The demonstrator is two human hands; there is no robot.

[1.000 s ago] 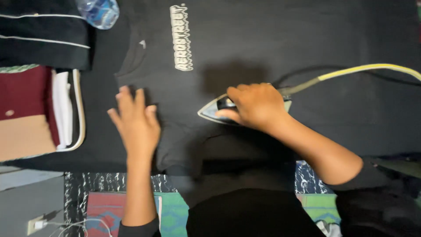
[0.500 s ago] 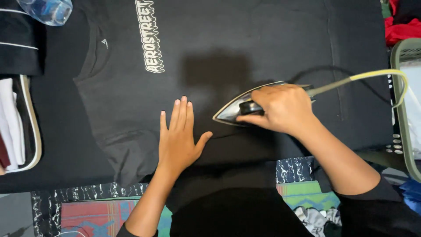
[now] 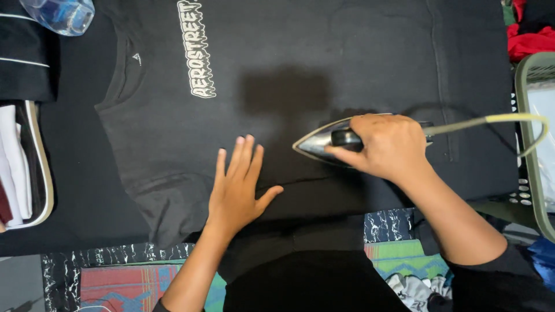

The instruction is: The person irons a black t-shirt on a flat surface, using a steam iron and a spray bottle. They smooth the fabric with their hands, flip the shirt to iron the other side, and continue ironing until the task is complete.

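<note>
Dark cloth covers the bench [image 3: 69,196], and a black T-shirt [image 3: 324,69] with pale lettering on its chest lies spread flat across it. At the right edge stands a green laundry basket [image 3: 527,133]; a stack of folded clothes [image 3: 23,162] sits at the left. The iron [image 3: 324,141] rests on the shirt's lower middle, tip pointing left, its yellowish cord [image 3: 497,119] looping right. The right hand [image 3: 390,144] has its grip clenched around the iron's handle. The left hand [image 3: 237,185] lies released, palm down, fingers spread, pressing the shirt just left of the iron. A clear plastic bottle [image 3: 60,14] lies at top left.
</note>
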